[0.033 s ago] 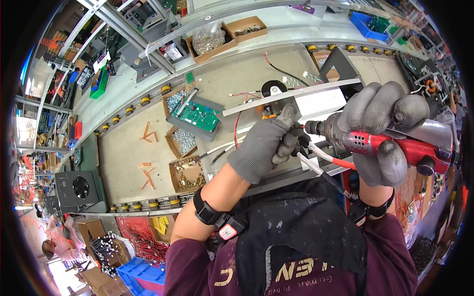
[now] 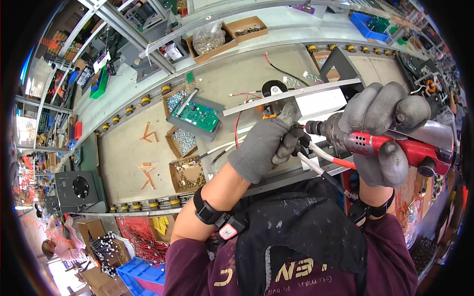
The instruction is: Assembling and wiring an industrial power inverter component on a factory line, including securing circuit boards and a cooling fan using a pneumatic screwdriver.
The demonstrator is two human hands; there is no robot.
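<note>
My right hand point(image 2: 375, 109), in a grey glove, is wrapped around a red power screwdriver point(image 2: 364, 141) held level, its bit pointing left. My left hand point(image 2: 259, 148), also gloved in grey, is closed with thumb and fingers pinched at a black cable end point(image 2: 297, 133) right by the bit's tip. What exactly sits between those fingers is partly hidden. Thick white cables point(image 2: 320, 152), one with a red sleeve, run from there toward my right forearm. Under my hands lies a metal unit with a white block point(image 2: 323, 104) and a metal rail point(image 2: 296, 96).
Left of the unit are a green circuit board point(image 2: 197, 114) on a grey plate and cardboard boxes of screws point(image 2: 184, 141) and brass fasteners point(image 2: 187, 176). Copper strips point(image 2: 148, 132) lie on the conveyor table. A dark fan panel point(image 2: 79, 187) stands far left. Another person point(image 2: 64, 239) is at lower left.
</note>
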